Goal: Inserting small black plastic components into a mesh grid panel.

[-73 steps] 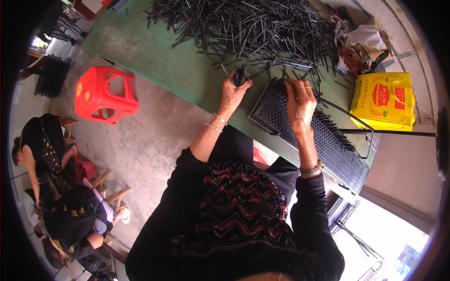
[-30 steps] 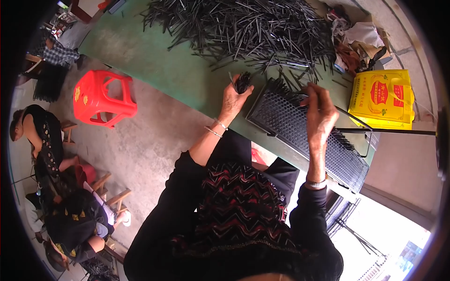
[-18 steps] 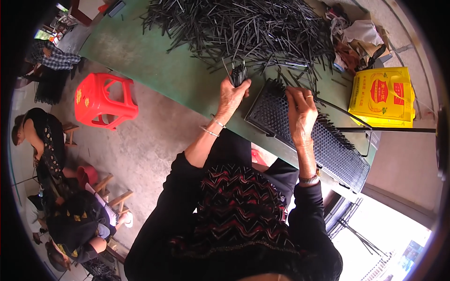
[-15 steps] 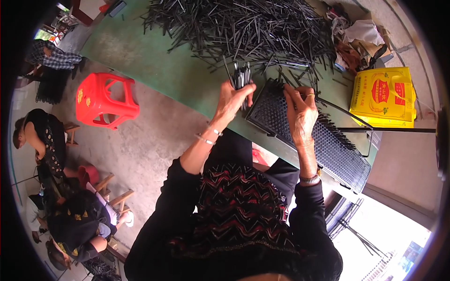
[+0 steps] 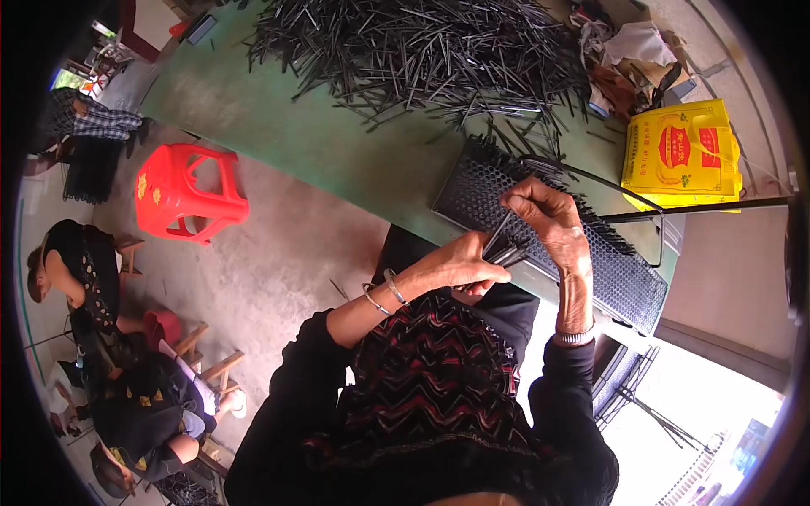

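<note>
Green table (image 5: pixel 278 126) open left; rod heap (image 5: pixel 422 51) (dense) blocks far side.

Left hand (image 5: pixel 462 266) drawn back from the edge of the worktop (image 5: pixel 337 143), where it gripped a bunch of black sticks (image 5: pixel 499 249) upright beside the perforated tray (image 5: pixel 548 228) half a second ago; now lower and nearer the body, over the tray's near edge, the bunch pointing up toward the right. Right hand (image 5: pixel 540 215) shifted off the tray's upper part and brought in close to the left hand, fingertips pinching one stick from the bunch. Hands well apart before, now almost touching. Head turned slightly, the red stool (image 5: pixel 190 194) sitting higher in view.
</note>
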Demonstrator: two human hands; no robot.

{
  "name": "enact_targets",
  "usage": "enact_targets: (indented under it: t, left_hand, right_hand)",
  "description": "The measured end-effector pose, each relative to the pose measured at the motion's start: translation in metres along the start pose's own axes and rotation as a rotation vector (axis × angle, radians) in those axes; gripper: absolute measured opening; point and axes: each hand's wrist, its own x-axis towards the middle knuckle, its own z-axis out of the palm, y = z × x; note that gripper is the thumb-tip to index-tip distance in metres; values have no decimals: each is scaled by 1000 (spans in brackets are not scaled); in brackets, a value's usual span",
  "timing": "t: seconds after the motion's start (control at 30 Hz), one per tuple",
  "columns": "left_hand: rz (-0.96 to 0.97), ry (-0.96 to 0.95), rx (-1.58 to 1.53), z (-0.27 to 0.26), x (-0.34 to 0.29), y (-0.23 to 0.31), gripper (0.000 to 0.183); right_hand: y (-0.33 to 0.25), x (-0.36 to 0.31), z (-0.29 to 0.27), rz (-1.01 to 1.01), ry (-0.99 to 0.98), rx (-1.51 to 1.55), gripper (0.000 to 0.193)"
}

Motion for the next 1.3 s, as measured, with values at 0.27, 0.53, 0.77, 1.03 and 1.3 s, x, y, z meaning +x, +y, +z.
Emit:
enact_targets:
  t: [0.27,0.53,0.77,1.03,1.3]
  left_hand:
    - [38,-99,-412,3,8,-20,18]
    - [-111,50,-851,7,1,-17,30]
    - [-50,91,-877,12,-2,-21,36]
    - [36,207,-787,15,2,-11,28]
    - [57,333,-739,14,-5,-5,22]
  right_hand:
    - [-3,-6,8,-13,421,69,19]
    - [29,34,16,-317,713,-420,6]
    - [31,39,23,-363,627,-565,7]
    - [27,44,18,-374,517,-837,21]
    - [2,-1,1,83,-6,-22,34]
